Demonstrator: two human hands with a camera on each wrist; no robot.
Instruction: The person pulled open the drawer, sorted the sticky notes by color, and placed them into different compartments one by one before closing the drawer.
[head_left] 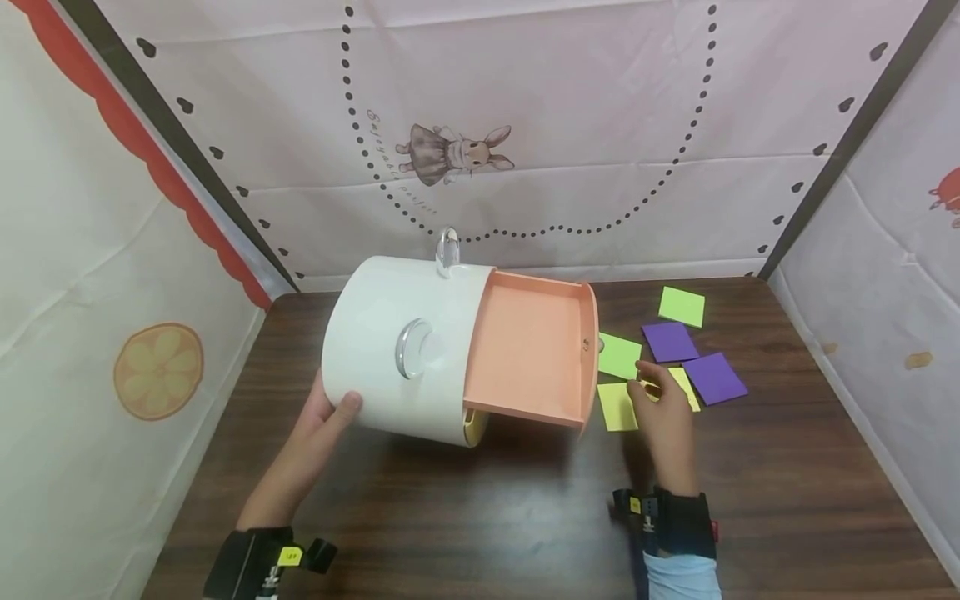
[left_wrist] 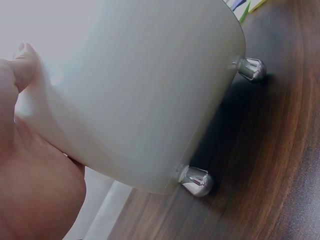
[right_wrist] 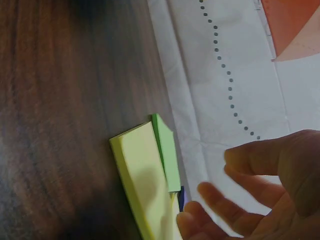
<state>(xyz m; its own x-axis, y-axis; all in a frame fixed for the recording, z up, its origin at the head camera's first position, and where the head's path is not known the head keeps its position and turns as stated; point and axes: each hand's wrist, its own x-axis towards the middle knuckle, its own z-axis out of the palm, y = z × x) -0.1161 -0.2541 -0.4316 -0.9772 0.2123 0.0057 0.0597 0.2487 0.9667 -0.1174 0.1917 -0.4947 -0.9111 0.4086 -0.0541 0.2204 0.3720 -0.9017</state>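
Observation:
My left hand (head_left: 318,429) grips the rounded left end of a white drawer box (head_left: 390,342), thumb on its near face. The box is tilted. Its peach drawer (head_left: 528,346) is pulled out to the right, and nothing lies inside it; a strip of a yellow drawer (head_left: 474,427) shows below. Two shiny knob-like feet (left_wrist: 252,69) show in the left wrist view. My right hand (head_left: 667,425) hovers by the sticky note pads, fingers loosely bent and holding nothing. Beside it are a yellow pad (right_wrist: 145,180) and a green pad (right_wrist: 167,152).
Purple pads (head_left: 715,378) and another green pad (head_left: 682,307) lie farther right on the dark wooden table (head_left: 480,533). Printed white cloth (head_left: 585,108) stands behind and at both sides. Clear loop-shaped parts (head_left: 411,348) stick out from the box.

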